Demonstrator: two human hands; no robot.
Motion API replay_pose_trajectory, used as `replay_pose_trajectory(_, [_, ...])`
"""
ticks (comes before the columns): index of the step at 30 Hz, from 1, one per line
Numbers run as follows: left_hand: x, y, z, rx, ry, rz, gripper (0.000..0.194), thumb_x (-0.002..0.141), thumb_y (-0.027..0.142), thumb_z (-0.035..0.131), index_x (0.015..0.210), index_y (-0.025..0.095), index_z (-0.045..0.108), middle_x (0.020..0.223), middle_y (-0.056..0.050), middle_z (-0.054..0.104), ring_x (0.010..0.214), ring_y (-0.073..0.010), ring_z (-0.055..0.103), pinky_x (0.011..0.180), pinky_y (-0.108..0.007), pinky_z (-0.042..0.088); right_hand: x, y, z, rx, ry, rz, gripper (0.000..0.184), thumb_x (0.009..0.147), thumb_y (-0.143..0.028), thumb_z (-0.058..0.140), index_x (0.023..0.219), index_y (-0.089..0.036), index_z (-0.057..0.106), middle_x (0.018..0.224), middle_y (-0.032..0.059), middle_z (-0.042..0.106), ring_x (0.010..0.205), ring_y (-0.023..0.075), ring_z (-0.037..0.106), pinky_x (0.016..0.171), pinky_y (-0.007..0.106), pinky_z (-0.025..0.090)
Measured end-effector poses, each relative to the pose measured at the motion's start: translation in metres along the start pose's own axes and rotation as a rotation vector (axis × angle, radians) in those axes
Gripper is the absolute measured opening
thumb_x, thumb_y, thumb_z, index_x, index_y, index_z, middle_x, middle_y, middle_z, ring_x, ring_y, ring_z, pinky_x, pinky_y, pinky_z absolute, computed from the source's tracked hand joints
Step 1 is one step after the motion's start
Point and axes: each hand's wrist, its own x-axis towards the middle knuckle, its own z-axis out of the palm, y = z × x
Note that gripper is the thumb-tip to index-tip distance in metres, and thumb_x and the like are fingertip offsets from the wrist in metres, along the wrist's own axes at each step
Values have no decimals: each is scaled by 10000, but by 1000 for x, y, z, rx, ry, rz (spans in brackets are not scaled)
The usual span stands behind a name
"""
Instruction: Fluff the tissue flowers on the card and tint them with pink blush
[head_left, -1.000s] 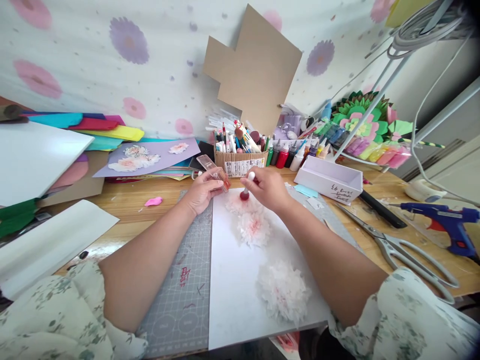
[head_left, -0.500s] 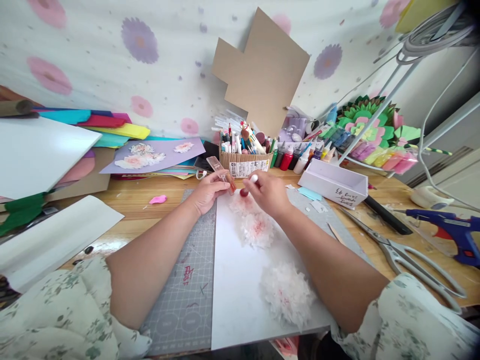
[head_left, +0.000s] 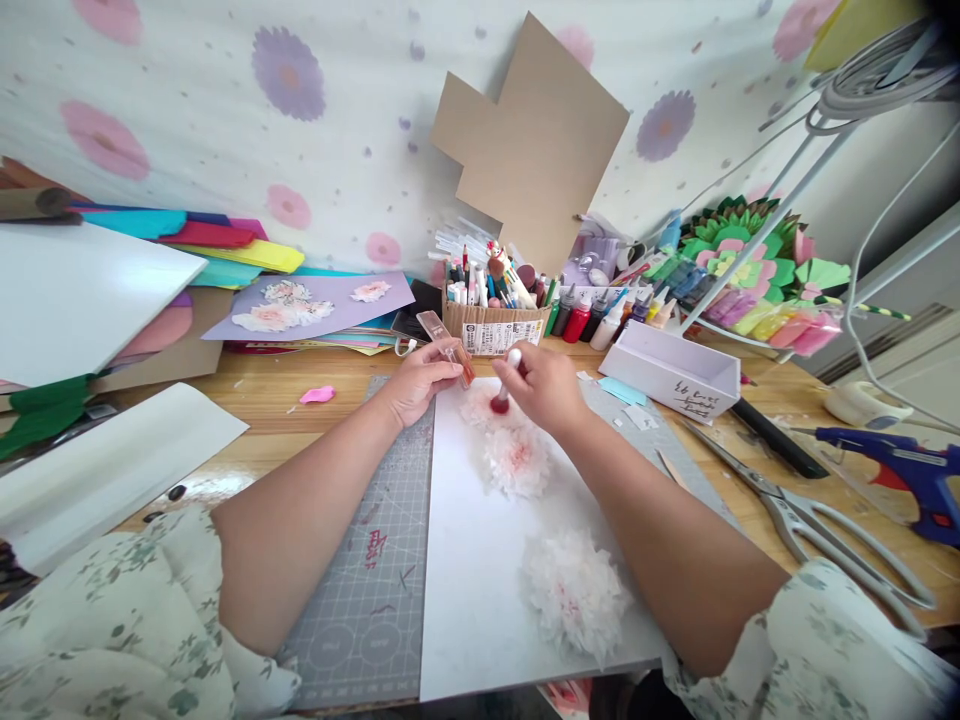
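My right hand (head_left: 546,387) is closed around a small brush (head_left: 499,403) with a white handle end and dark red bristles. The bristle tip is at the farthest white paper flower (head_left: 476,408), tinted pink. My left hand (head_left: 425,384) grips a small clear case (head_left: 456,352) with orange-red contents and its lid tipped up, just left of that flower. Nearer to me are a pink-centred flower (head_left: 516,462) and a larger, mostly white flower (head_left: 576,597). All three lie on a white board (head_left: 472,600) over a grey cutting mat (head_left: 360,600).
Behind my hands stands a cardboard box (head_left: 495,330) of pens and brushes, beside several paint bottles (head_left: 577,320). At right lie scissors (head_left: 795,510), a blue glue gun (head_left: 892,460) and a white tray (head_left: 667,370). Purple paper (head_left: 337,318) with flowers lies at back left.
The brush has shifted slightly right and nearer to me over the farthest flower, its handle more upright. My left hand still holds the case in nearly the same place.
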Motion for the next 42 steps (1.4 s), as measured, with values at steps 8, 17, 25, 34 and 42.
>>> replay_pose_trajectory(8, [1, -1, -1, -9, 6, 0, 468, 531, 150, 788, 984, 201, 687, 887, -10, 696, 811, -164, 641, 824, -330, 465, 0, -5, 3, 191, -64, 38, 308, 839, -441, 499, 643, -205, 475, 572, -18, 517, 554, 123, 474, 552, 236, 319])
replay_pose_trajectory(17, [1, 0, 0, -9, 15, -2, 486, 520, 148, 787, 992, 196, 683, 882, -11, 697, 795, -165, 640, 813, -331, 463, 4, -3, 10, 190, -68, 88, 284, 852, -423, 491, 673, -203, 498, 605, -15, 562, 580, 123, 499, 556, 234, 322])
replay_pose_trajectory(25, [0, 0, 0, -8, 14, 0, 481, 515, 154, 788, 984, 194, 688, 912, -26, 699, 835, -186, 643, 833, -354, 466, 7, 2, 5, 125, -128, 93, 276, 841, -416, 505, 666, -203, 511, 594, -18, 565, 575, 126, 510, 545, 233, 321])
replay_pose_trajectory(34, [1, 1, 0, -7, 1, 6, 456, 518, 157, 791, 963, 193, 699, 905, -23, 699, 816, -173, 641, 813, -340, 472, 7, 1, -1, 66, -138, 79, 291, 814, -376, 533, 588, -200, 481, 563, -14, 536, 554, 123, 477, 545, 240, 306])
replay_pose_trajectory(42, [-1, 4, -2, 4, -28, 11, 508, 517, 166, 786, 1016, 204, 698, 934, -34, 702, 857, -189, 646, 825, -347, 476, 10, 9, -6, 125, 6, 171, 257, 768, -313, 554, 554, -200, 468, 534, -12, 506, 544, 130, 459, 533, 252, 293])
